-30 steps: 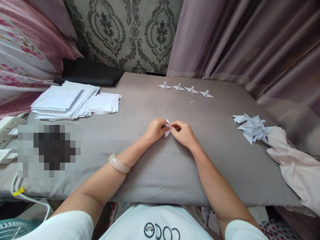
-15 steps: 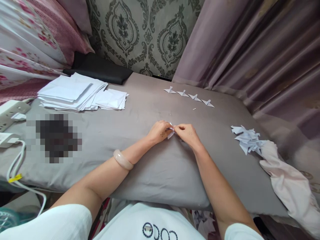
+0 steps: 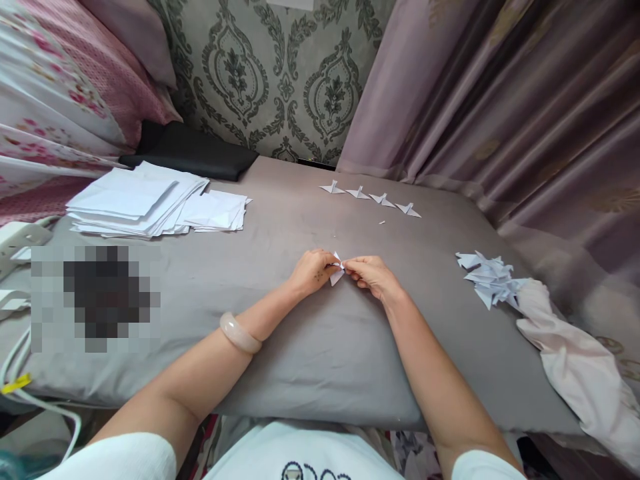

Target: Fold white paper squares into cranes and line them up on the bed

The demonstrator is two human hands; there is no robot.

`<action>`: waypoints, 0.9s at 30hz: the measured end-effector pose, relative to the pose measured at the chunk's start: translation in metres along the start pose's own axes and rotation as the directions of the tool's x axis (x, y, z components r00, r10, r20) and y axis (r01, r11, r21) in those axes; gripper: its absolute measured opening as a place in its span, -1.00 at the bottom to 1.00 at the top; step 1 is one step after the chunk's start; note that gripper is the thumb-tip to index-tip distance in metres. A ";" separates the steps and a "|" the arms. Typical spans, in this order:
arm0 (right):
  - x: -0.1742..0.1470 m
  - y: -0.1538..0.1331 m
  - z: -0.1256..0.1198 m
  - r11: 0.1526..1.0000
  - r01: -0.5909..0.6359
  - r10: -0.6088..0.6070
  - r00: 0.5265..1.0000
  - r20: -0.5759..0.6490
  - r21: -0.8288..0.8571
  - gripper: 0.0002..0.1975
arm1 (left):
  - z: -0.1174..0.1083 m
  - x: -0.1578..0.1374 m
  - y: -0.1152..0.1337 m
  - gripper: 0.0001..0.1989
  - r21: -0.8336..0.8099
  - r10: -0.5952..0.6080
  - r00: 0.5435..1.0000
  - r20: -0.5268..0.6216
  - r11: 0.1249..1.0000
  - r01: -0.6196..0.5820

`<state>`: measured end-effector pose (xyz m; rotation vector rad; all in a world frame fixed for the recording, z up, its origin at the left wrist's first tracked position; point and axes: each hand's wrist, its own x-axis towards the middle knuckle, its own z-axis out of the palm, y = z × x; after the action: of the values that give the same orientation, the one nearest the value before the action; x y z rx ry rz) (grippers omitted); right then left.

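While the left grip [image 3: 313, 272] pinches a folded paper [image 3: 337, 277] | right grip [image 3: 376, 275] pinches it too | four paper birds [image 3: 358, 193] beyond

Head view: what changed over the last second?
The right hand has turned, showing its lower fingers; the camera shifted slightly. Nothing taken or let go: it and the left hand still pinch the folded paper. Four paper birds and the paper stacks stayed put.

- I see the right hand [image 3: 376, 276] has turned since a second ago, its lower fingers [image 3: 363, 285] now showing beneath the pinch.
- More of the folded paper bird [image 3: 337, 277] shows than half a second ago.
- My view now catches a white strip [image 3: 290, 3] on the wallpaper [image 3: 285, 87].
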<state>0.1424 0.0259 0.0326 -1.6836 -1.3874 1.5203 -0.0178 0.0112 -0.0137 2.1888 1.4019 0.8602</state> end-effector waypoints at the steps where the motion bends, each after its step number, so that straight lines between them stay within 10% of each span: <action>1: 0.000 0.001 -0.001 1.000 -0.006 0.006 1.000 0.007 0.011 -0.84 | 0.000 0.000 0.000 -0.83 -0.009 -0.001 1.000 -0.002 1.000 0.001; 27: 0.005 0.006 -0.009 0.995 -0.063 0.061 0.998 0.018 0.084 -0.86 | -0.004 0.002 0.010 -0.84 -0.047 -0.070 0.997 -0.022 0.997 0.069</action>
<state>0.1526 0.0305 0.0281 -1.6810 -1.2716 1.6063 -0.0133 0.0083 -0.0038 2.0894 1.4456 0.8873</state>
